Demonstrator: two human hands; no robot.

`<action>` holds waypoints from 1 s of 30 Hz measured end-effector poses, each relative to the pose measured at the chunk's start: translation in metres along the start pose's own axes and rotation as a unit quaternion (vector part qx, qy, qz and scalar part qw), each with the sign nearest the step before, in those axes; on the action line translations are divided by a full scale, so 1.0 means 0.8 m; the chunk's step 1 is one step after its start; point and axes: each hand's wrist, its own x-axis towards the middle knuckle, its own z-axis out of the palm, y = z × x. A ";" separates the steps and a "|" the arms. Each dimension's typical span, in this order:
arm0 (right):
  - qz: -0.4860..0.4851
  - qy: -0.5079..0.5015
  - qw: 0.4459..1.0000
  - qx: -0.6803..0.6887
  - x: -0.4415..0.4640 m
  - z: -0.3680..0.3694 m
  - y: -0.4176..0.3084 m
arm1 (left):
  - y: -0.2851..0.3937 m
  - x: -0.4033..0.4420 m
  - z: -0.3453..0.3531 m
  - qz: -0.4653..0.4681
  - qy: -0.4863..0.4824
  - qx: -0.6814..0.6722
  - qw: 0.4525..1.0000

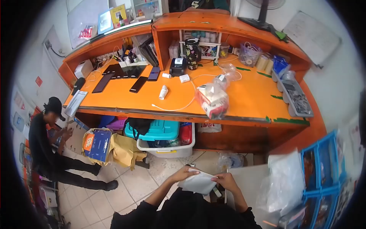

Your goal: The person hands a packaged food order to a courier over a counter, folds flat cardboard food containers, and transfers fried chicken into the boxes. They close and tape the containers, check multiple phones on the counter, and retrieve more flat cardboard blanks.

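Fingers of my left hand [183, 174] pinch one edge of a flat white sheet [198, 184], and those of my right hand [228, 181] pinch the other. I hold it close before my black clothing [190, 212], lower than the orange surface [251, 101]. Up there, a plastic-bagged bundle [212, 100] lies near a white cable [173, 110]. Beneath the surface's front edge stands a grey bin [167, 152]; a person [44, 141] in black sits to my left.
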 end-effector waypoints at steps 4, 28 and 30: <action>-0.036 0.017 0.997 -0.059 0.089 -0.064 -0.044 | 0.042 0.060 -0.104 -0.040 0.105 0.047 0.993; -0.226 0.211 0.931 0.192 0.492 -0.257 -0.146 | 0.066 0.264 -0.378 -0.109 0.037 -0.460 0.880; -0.285 0.172 0.912 0.238 0.482 -0.277 -0.178 | 0.089 0.259 -0.357 -0.100 0.114 -0.427 0.892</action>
